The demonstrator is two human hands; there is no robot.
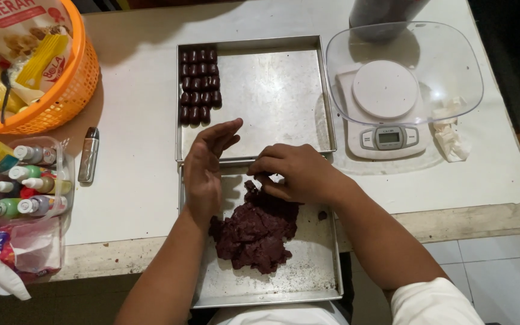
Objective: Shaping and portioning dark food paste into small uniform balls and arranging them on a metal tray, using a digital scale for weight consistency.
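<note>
Dark dough lump (pixel 254 232) sitting in the near tray (pixel 317 265). Right hand (pixel 293 171) curled at the lump's top edge, pinching off a bit. Left hand (pixel 206 165) open flat, just left of the lump. Best to pinch small, same-size bits like the shaped pieces (pixel 198 86) beyond the lump.

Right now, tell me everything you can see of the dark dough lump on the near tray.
The dough lump is a dark reddish-brown mass, rough and crumbly, with torn, uneven edges. It lies flat and irregular on the near tray, a shiny metal one dusted with dark crumbs, and one small bit sits apart to its right. The right hand pinches at its top edge, fingers curled into it. The left hand stands edge-on, open, just beside its upper left; whether they touch cannot be told.
</note>
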